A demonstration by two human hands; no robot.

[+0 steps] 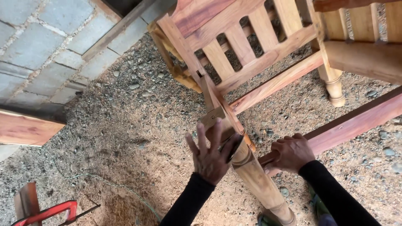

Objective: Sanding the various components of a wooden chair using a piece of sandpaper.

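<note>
Sandpaper point(212, 118), a tan sheet, lies on the square upper part of a turned leg point(251, 167), pinned at its lower edge by the fingertips of the left hand point(210, 155). That hand is spread wide and flat, fingers pointing toward 12 o'clock, and a dark strip sits under its palm at the 3 o'clock side; what that strip is I cannot tell. The right hand point(292, 152) is closed in a fist round a reddish rail point(347, 123) that runs off toward 2 o'clock.

To sand well here, I judge the sheet should stay flat on the face, strokes should follow the grain along the leg, and the fist should keep the frame from rocking.

The leg is pale, smooth wood, square above, round below with a ring near the foot at 5 o'clock. It belongs to a slatted chair point(247, 46) tipped over on gravel point(138, 125). A red saw point(46, 213) lies at 8 o'clock.
</note>
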